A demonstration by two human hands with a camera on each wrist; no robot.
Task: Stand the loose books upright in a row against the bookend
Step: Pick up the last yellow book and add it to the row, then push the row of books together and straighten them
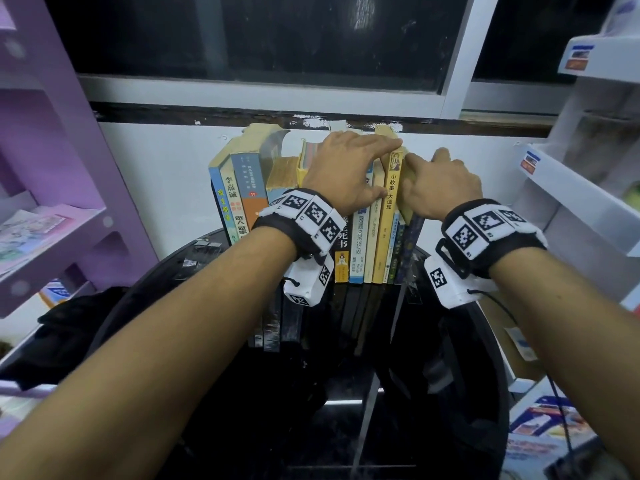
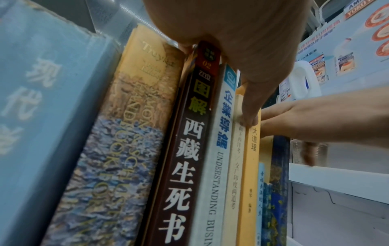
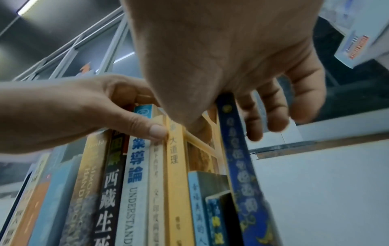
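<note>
A row of upright books stands on a glossy black table [image 1: 311, 393] against the white wall. My left hand [image 1: 360, 168] lies over the tops of the middle books. Its fingers curl over the top of the tall yellow book [image 1: 389, 216], and its thumb [image 2: 250, 109] presses that book's spine. My right hand [image 1: 426, 168] is at the row's right end. Its thumb is pushed down between the yellow book [image 3: 179, 183] and a dark blue patterned book [image 3: 242, 166], with its fingers on that book's far side. Two shorter books stand between them. I cannot make out a bookend.
A purple shelf unit [image 1: 52, 202] stands close on the left. A white display rack [image 1: 571, 188] stands close on the right. A black cloth [image 1: 76, 317] lies by the table's left edge. A dark window runs above the wall ledge.
</note>
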